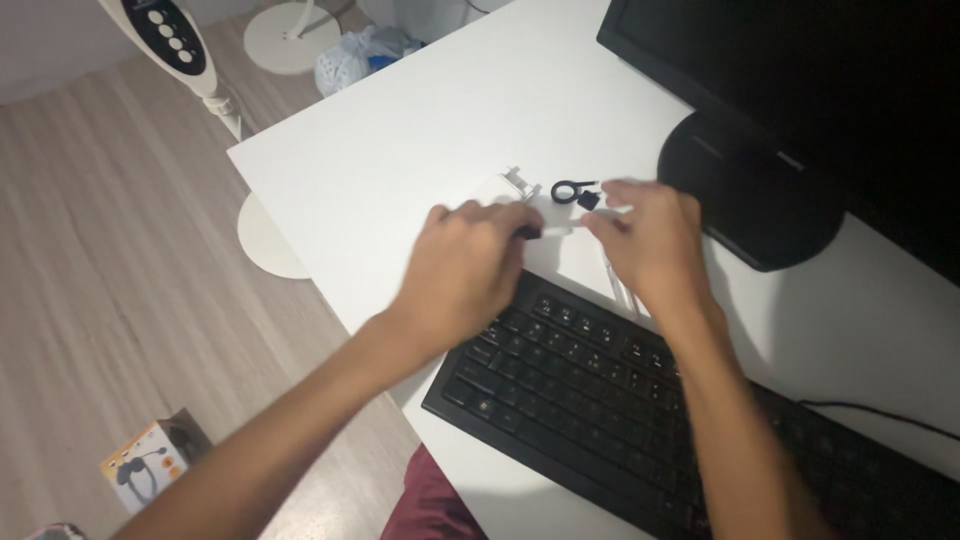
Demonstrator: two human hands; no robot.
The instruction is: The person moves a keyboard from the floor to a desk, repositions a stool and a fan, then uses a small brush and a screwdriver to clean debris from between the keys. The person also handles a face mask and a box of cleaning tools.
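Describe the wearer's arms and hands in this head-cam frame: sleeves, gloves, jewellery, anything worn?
Both forearms are bare up to the frame edge, with no sleeves in view. The left hand and right hand wear no gloves. No watch, bracelet or strap shows on either wrist, and no rings can be made out, though motion blur softens the fingers. No cables or markings are on the arms.

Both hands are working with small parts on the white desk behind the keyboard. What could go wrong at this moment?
1. The small black ring piece lies loose beside the right hand; a nudge might send it sliding away.
2. The left hand hangs over the black keyboard, so a forearm could press keys by accident.
3. Both hands are blurred, so a thin white piece pinched between them could perhaps slip.
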